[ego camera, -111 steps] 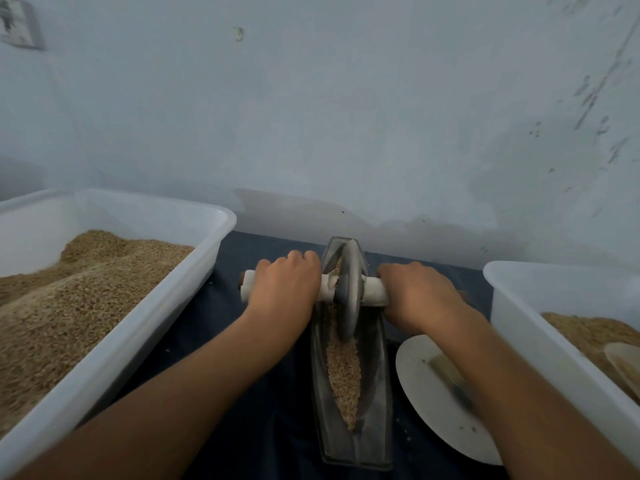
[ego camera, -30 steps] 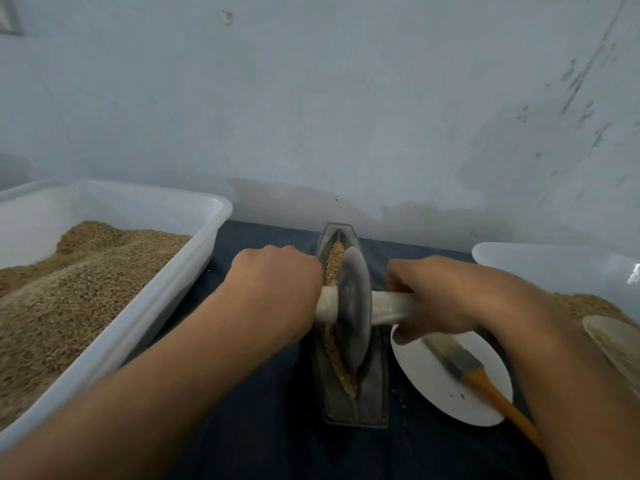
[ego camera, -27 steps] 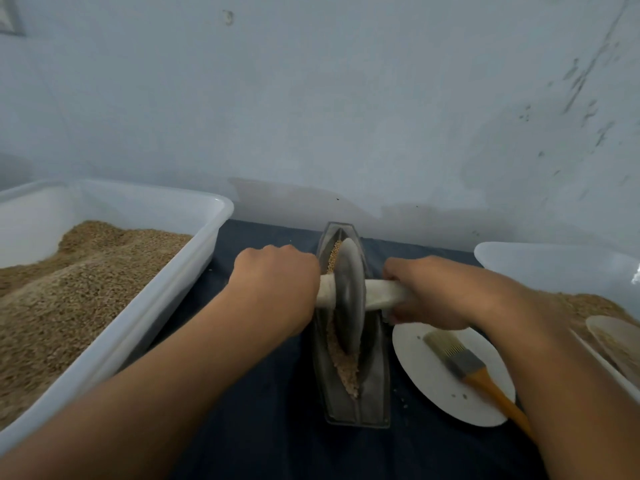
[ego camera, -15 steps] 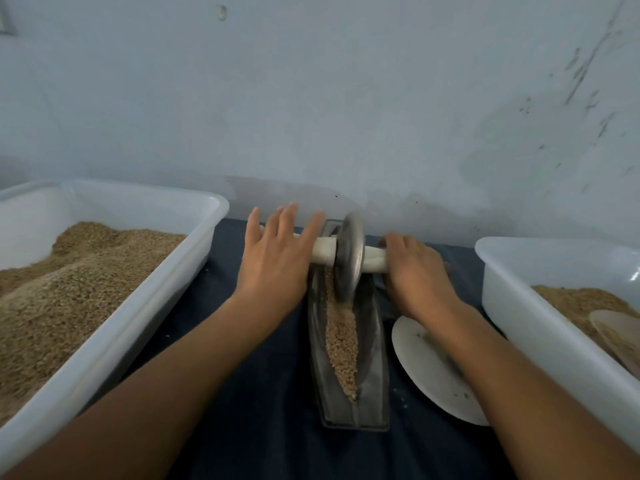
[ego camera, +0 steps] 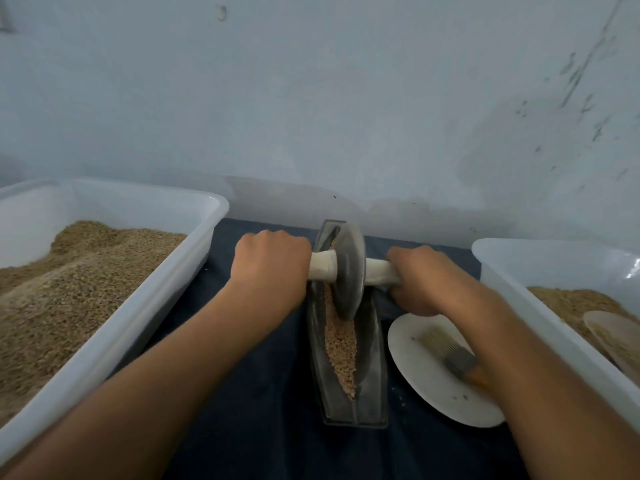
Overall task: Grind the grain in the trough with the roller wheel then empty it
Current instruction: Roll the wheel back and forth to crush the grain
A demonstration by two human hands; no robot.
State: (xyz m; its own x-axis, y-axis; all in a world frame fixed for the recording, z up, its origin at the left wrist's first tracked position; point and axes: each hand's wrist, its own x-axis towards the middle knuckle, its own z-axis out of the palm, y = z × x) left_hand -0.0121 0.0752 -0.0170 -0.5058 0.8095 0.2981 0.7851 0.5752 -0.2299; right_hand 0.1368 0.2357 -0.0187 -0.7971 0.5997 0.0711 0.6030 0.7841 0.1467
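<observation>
Now both hands, left (ego camera: 273, 268) and right (ego camera: 420, 280), have fingers clamped on the wheel (ego camera: 349, 268) handle; trough (ego camera: 372, 341) holds grain (ego camera: 341, 344), both tubs (ego camera: 194, 244) hold grain, plate (ego camera: 426, 379) carries a brush (ego camera: 446, 351).

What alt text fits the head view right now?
Both hands, left hand and right hand, grip the handle of a roller wheel standing in a grain-filled trough. White tubs of grain flank it; a brush lies on a plate.

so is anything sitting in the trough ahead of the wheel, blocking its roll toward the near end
Nothing visible does. Ahead of the roller wheel the trough holds only grain. The plate and brush lie outside it, to the right.
</observation>
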